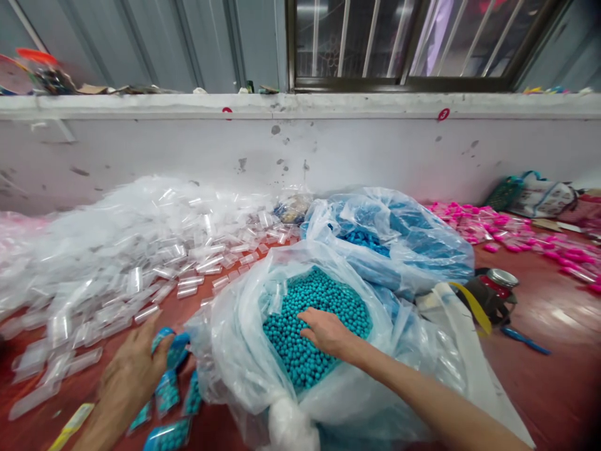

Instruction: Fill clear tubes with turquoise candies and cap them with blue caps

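Right hand [326, 332] lies palm down on the teal beads [310, 313], fingers spread and loosely curled into the pile; whether any beads are pinched under it cannot be told. The beads fill an open clear plastic bag [235, 351] at centre front of the red table [554, 376].

Left hand [134, 369] rests open at lower left, fingers apart, tips touching a small cluster of filled tubes [169, 388], clear tubes packed with the same teal beads, lying flat on the table just left of the bag. Nothing is clamped in this hand. The two hands are well apart, the bag's wall between them.

Left and behind: a wide heap of empty clear tubes [141, 263], some in thin plastic wrap. Behind the front bag: a second bag of blue beads [389, 238]. Right of it, a small jar with a metal lid [500, 279] and a blue pen [523, 340]. Far right: scattered pink-filled tubes [498, 232]. A white wall [300, 150] closes the back, a barred window [408, 37] above.
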Motion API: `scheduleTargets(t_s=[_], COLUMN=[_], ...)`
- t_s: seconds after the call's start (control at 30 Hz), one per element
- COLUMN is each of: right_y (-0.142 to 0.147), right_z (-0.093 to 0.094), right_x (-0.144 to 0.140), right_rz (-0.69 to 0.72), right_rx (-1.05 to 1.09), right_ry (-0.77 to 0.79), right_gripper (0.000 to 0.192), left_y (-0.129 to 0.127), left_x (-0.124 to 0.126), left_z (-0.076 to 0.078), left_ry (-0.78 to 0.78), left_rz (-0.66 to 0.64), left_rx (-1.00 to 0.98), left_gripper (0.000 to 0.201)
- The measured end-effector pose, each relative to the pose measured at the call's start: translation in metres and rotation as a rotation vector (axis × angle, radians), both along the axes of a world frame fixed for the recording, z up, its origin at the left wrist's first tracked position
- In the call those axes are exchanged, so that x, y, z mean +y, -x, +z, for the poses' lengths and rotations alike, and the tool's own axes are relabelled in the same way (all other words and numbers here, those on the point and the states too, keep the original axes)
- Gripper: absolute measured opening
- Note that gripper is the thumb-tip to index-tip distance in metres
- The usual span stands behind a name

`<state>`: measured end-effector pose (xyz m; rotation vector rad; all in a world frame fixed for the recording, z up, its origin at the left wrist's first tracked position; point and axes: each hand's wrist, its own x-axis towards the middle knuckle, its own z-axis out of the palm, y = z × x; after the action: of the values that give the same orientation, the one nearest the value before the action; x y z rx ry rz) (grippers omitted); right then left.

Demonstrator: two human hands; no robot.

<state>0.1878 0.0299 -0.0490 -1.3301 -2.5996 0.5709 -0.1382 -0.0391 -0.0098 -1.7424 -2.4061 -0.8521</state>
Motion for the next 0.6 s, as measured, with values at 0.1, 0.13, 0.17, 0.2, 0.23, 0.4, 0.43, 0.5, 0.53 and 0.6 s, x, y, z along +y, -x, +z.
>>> scheduleTargets(t_s=[0.1, 0.13, 0.17, 0.2, 0.23, 0.4, 0.43, 0.5, 0.53, 0.6], right_y=[0.032, 0.044, 0.055, 0.064, 0.070, 0.057, 0.050, 0.034, 0.027, 0.013], right_z=[-0.009, -0.012, -0.015, -0.017, -0.019, -0.014, -0.011, -0.005, -0.002, 0.000], right_x=[0.020, 0.027, 0.033, 0.038, 0.043, 0.050, 0.048, 0.042, 0.038, 0.028], right_rz=[0.021, 0.004, -0.007, -0.012, -0.015, -0.028, -0.036, -0.073, -0.099, -0.146], right_rx=[-0.123, -0.136, -0.136, -0.120, -0.099, 0.006, 0.061, 0.280, 0.425, 0.674], right_ry=[-0.117, -0.149, -0.168, -0.171, -0.164, -0.114, -0.063, 0.168, 0.326, 0.625], right_gripper=[0.032, 0.043, 0.051, 0.050, 0.042, 0.024, 0.023, 0.021, 0.021, 0.020], left_y=[-0.029, -0.045, -0.061, -0.077, -0.091, -0.132, -0.137, -0.146, -0.151, -0.159], left_x=[0.005, 0.008, 0.012, 0.017, 0.023, 0.057, 0.063, 0.072, 0.073, 0.072], left_z=[0.001, 0.001, 0.001, 0.000, -0.001, -0.015, -0.020, -0.027, -0.030, -0.033], left_ry=[-0.030, -0.018, 0.004, 0.023, 0.041, 0.048, 0.054, 0.129, 0.196, 0.325], left_rz=[-0.135, -0.208, -0.289, -0.370, -0.448, -0.588, -0.584, -0.623, -0.670, -0.762], left_rx=[-0.111, -0.163, -0.196, -0.219, -0.232, -0.205, -0.198, -0.222, -0.249, -0.292], left_gripper=[0.042, 0.040, 0.037, 0.035, 0.033, 0.038, 0.042, 0.045, 0.042, 0.032])
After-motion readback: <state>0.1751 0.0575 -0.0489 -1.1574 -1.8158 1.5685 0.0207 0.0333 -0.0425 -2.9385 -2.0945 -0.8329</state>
